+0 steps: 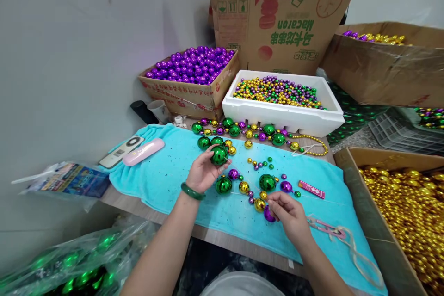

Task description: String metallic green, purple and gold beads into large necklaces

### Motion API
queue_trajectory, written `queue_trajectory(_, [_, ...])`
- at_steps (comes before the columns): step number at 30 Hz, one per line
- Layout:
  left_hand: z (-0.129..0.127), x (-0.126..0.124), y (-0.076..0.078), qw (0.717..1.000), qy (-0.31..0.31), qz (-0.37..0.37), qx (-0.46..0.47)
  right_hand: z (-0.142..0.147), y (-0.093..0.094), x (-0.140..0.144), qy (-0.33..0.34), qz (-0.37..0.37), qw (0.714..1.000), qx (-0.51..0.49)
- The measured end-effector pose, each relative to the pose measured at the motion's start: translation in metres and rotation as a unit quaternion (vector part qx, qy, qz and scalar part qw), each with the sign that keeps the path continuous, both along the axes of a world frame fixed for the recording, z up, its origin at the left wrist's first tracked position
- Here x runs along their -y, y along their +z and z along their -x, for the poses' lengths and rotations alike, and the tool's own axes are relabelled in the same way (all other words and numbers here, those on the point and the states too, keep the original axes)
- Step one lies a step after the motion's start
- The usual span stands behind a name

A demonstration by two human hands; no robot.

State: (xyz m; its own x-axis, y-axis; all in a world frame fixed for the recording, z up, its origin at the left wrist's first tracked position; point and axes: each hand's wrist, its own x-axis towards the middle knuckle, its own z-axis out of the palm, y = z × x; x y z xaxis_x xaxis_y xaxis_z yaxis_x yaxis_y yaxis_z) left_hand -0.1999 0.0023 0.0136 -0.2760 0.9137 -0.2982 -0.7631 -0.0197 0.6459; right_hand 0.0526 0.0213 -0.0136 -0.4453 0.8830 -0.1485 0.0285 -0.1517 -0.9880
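Raised a little above a turquoise towel (166,166), my left hand (204,171) grips a large shiny green ball (219,155). A thin thread shows at the ball's right side. My right hand (287,212) is closed in a pinch beside a gold bead (263,195) and a purple ball (268,214); what sits between its fingertips is too small to make out. Between the hands lie another green ball (223,185), a gold ball (244,188) and small purple beads. A larger green ball (267,182) rests just beyond my right hand.
A finished-looking bead strand (262,137) lies along the towel's back edge. Behind it stand a white foam box (284,118) of small beads and a carton (187,95) of purple balls. Pink scissors (326,227), a lighter-sized red box (311,189) and a pink case (143,151) lie on the towel.
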Motion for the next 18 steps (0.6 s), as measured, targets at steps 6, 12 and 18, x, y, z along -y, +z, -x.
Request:
queue_trajectory(6, [-0.012, -0.003, 0.009, 0.993, 0.065, 0.061, 0.071, 0.006, -0.002, 0.006, 0.028, 0.017, 0.999, 0.009])
queue_trajectory(12, [-0.019, -0.003, 0.016, 0.989, 0.098, 0.074, 0.083, 0.007, -0.006, 0.009, 0.026, 0.008, 0.999, 0.026])
queue_trajectory(18, [-0.017, 0.0, 0.016, 0.987, 0.108, 0.071, 0.096, 0.005, -0.008, 0.009, 0.019, 0.001, 0.999, 0.033])
